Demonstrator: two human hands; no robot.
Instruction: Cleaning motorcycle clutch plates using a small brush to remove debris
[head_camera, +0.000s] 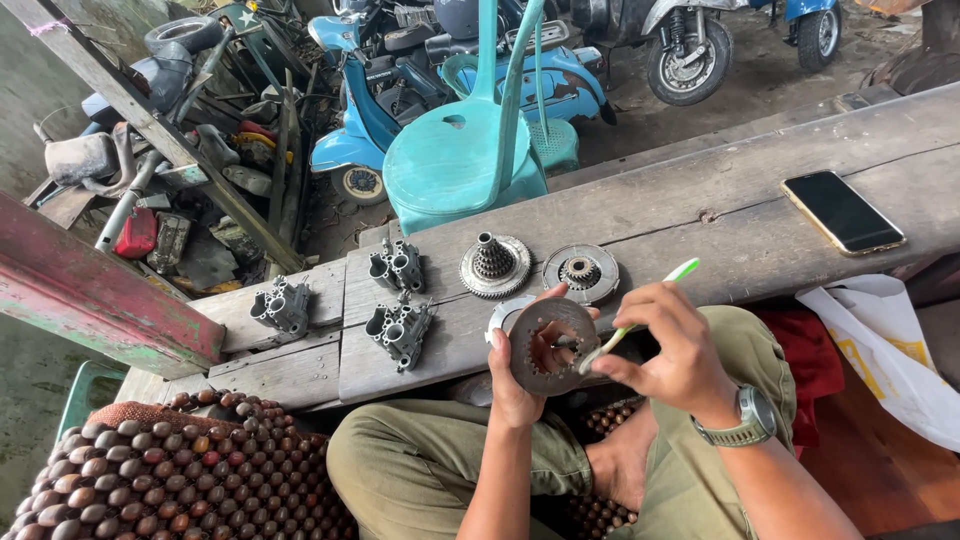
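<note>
1. Nearest, a mat of brown wooden beads (170, 470) lies under the seated person, beside the olive trousers (420, 470).
2. The left hand (515, 385) has its fingers clamped around the rim of a round metal disc (550, 345), holding it upright above the lap, just in front of the bench edge.
3. The right hand (665, 350), with a wristwatch (745, 420) on its wrist, pinches a toothbrush (640, 315) with a green and white handle; its bristle end touches the disc's centre hole.
4. On the wooden bench (740, 190) just beyond, two gear discs (495, 265) (580, 272) lie side by side.
5. Left of them sit three grey metal castings (397, 265) (400, 330) (283, 305).
6. A phone (843, 212) lies face up at the bench's right end, a white bag (880, 340) below it.
7. Farther off stand a teal plastic chair (465, 150) and blue scooters (400, 80).
</note>
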